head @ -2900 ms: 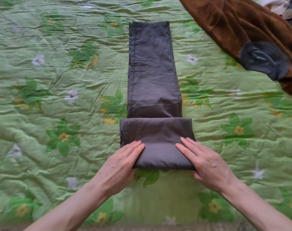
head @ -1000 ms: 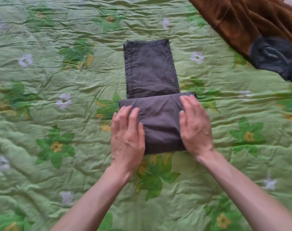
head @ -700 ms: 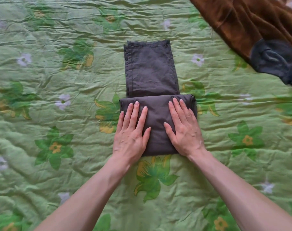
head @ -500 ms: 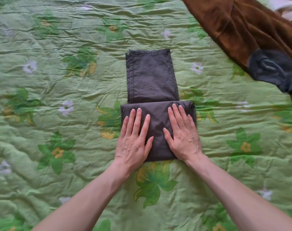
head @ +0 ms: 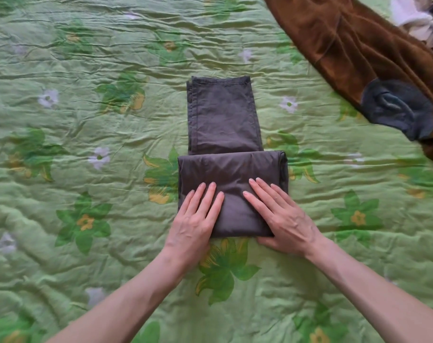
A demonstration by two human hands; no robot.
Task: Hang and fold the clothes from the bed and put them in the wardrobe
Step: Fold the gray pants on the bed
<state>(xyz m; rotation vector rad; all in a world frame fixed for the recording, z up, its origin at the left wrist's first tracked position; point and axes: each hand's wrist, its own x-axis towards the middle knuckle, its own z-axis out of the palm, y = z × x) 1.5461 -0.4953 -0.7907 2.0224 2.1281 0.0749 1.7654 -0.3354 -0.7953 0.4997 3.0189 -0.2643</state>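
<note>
Dark grey trousers [head: 222,115] lie lengthwise on the green flowered bedspread [head: 62,184]. Their near part is folded over into a thick bundle [head: 230,167], and a shorter length of leg runs away from me. My left hand [head: 195,221] rests flat on the bundle's near left corner, fingers straight. My right hand [head: 282,216] lies flat on its near right corner, with the thumb against the near edge.
A brown garment [head: 346,45] with a dark grey patch [head: 396,107] lies across the upper right of the bed. More light-coloured clothes [head: 413,16] are heaped in the far right corner. Bedspread stretches out to the left and right of the trousers.
The bundle was folded over once more, shortening the flat length of leg. Both hands pressed it flat, then slid back from its far part to its near edge.
</note>
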